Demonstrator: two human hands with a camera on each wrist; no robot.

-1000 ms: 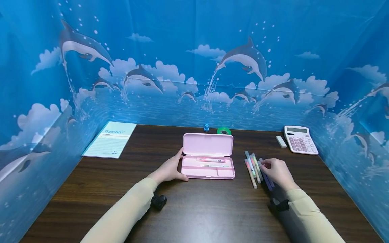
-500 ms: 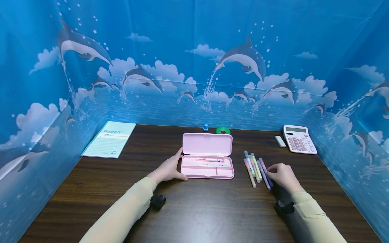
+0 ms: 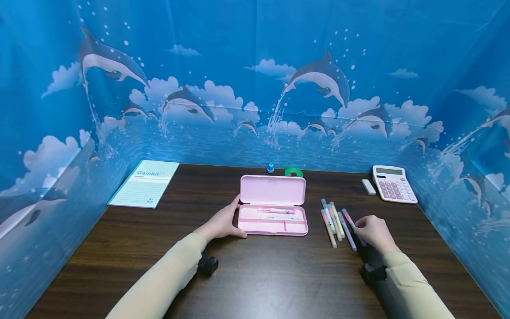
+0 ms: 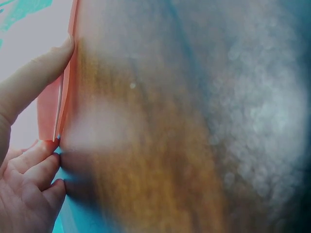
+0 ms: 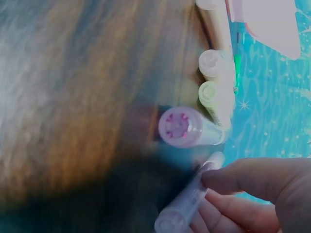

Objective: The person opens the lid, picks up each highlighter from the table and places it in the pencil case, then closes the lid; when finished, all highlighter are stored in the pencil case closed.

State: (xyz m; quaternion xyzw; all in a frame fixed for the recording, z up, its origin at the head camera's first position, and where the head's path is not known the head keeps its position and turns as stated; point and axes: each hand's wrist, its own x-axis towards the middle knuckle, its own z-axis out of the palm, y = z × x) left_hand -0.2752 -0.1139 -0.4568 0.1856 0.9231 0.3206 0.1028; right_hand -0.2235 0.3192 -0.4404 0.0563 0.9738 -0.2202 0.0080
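Note:
In the head view my left hand (image 3: pixel 222 221) grips the left end of an open pink pencil case (image 3: pixel 272 227), thumb at the front corner and fingers toward the back. The left wrist view shows the thumb along the case's edge. Inside the case lie a pink-and-white pen (image 3: pixel 276 210) and a thinner pale pen (image 3: pixel 280 218). My right hand (image 3: pixel 374 232) pinches a purple marker (image 5: pixel 181 208) between thumb and fingers. Just left of it lies another purple marker (image 3: pixel 348 232), with several pastel markers (image 3: pixel 331 221) beside that.
A Gambit notepad (image 3: pixel 145 184) lies at the back left. Behind the case are a small blue item (image 3: pixel 270 168) and a green tape roll (image 3: pixel 293 172). A white eraser (image 3: pixel 368 186) and a pink-and-white calculator (image 3: pixel 394 184) sit at the back right. A dolphin-print curtain (image 3: pixel 255 88) encloses the table.
My right hand has shifted right and slightly toward me, and the purple marker at its fingers now lies apart from the other purple one. My left hand stays on the case.

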